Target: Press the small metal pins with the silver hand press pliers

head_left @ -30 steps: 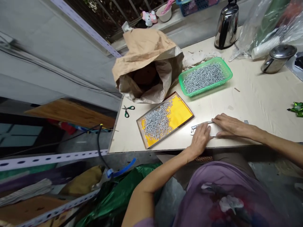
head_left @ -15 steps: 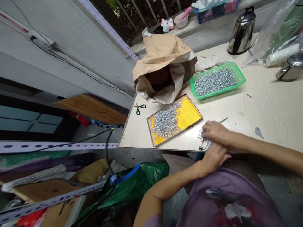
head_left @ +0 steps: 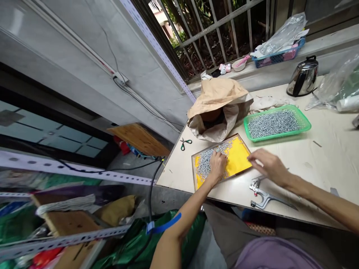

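Observation:
A shallow tray (head_left: 238, 158) with a yellow bottom lies on the table, heaped on its left side with small silver metal pins (head_left: 203, 164). My left hand (head_left: 218, 164) reaches into the tray at the pile's edge, its fingers curled down; what they grip is hidden. Over the tray's right end, my right hand (head_left: 267, 166) is bent with thumb and finger drawn together, slightly blurred. Anything between those fingertips is too small to make out. Below the right hand, a silver plier-like hand tool (head_left: 263, 200) rests near the table's front edge, untouched.
Behind the tray stands an open brown paper bag (head_left: 218, 93). A green basket (head_left: 305, 125) of similar metal pins is to its right. Green-handled scissors (head_left: 185, 144) lie left of the tray. A steel kettle (head_left: 303, 78) and clear plastic (head_left: 350, 74) occupy the back right.
Both hands have let go of the silver hand tool, which now lies on the table. My left hand has moved left into the tray; the right has moved to its right end. The view has tilted up.

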`<state>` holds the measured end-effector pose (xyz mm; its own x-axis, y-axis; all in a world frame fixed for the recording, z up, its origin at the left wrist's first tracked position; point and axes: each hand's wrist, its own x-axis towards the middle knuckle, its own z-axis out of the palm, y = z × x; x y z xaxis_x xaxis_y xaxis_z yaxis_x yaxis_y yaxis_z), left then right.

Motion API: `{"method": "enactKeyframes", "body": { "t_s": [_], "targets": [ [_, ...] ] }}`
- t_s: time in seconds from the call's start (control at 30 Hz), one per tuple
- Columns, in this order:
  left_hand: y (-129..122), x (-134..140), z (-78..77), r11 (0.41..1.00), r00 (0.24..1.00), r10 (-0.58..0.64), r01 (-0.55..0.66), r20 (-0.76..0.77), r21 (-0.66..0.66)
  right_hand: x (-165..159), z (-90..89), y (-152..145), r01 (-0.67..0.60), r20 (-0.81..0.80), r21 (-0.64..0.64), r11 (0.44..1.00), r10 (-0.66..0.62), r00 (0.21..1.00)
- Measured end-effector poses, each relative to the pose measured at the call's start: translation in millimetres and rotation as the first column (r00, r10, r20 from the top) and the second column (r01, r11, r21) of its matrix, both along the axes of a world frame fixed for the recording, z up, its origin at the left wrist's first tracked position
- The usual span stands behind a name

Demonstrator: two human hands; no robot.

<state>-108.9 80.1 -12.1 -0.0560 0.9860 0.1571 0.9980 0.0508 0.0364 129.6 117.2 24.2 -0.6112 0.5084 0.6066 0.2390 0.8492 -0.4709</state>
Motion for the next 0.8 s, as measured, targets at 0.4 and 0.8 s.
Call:
{"method": "enactKeyframes", "body": {
  "t_s": [0.4,0.8],
  "targets": [
    [26,-7,-7.6,0.976,0.987,-0.155,0.148,-0.034,-0.160,44,3.3,14,0.120,0.434,-0.068,0.990,-0.079,0.897],
    [-84,76,-6.2,0.850,0.355,0.460,0.088,0.814,-0.519,85,-53.5,-97,0.197,0.570,-0.256,0.946,-0.017,0.822]
  ]
}}
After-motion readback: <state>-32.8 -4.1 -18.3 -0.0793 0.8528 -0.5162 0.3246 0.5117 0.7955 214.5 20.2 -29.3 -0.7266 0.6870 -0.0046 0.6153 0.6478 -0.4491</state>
